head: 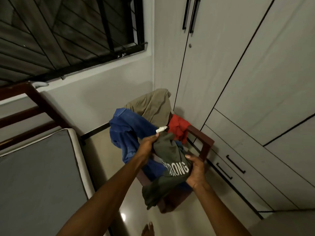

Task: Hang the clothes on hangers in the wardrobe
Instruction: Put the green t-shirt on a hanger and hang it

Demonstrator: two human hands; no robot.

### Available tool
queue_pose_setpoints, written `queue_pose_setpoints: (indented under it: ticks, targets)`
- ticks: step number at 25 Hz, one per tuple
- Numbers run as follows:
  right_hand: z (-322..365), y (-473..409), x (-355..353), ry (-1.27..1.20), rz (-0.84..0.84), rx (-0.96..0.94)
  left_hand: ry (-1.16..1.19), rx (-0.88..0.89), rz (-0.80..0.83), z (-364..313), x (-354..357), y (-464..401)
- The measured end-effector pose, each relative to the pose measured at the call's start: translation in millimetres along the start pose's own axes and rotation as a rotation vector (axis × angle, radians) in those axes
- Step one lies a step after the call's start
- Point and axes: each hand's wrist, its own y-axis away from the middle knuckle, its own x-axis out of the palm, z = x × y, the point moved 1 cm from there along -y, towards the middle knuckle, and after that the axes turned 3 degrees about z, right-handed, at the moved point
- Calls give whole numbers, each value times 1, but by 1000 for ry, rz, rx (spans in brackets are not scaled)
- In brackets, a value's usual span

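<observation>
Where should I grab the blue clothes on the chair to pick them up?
Grab the blue garment at its high bunched fold near the chair's back, coming from above on the left. That part sticks up free; lower down, the dark green shirt covers it.

We see a soft matt cloth shirt (167, 169), a dark polished wood chair (203, 143), smooth matt wardrobe (255, 82) panels, and a glossy floor (131, 210).

Both hands hold a dark green T-shirt (167, 169) with white lettering over a wooden chair (202, 142): the left hand (150, 142) pinches its far end, the right hand (196, 171) grips its near right side. Blue (122, 132), khaki (153, 104) and red (178, 126) clothes lie heaped on the chair, beside the closed white wardrobe (238, 74). A grey mattress (37, 176) lies at the left.
</observation>
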Motion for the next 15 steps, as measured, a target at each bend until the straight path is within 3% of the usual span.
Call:
queue_pose_setpoints:
  ticks: [3, 7, 15]
  targets:
    - [36, 34, -3, 156, 88, -84, 113, 138, 146, -33, 45, 52]
    - [84, 76, -21, 216, 170, -218, 155, 185, 193, -51, 101, 104]
    - [189, 193, -79, 33, 258, -377, 219, 286, 275, -56, 188, 225]
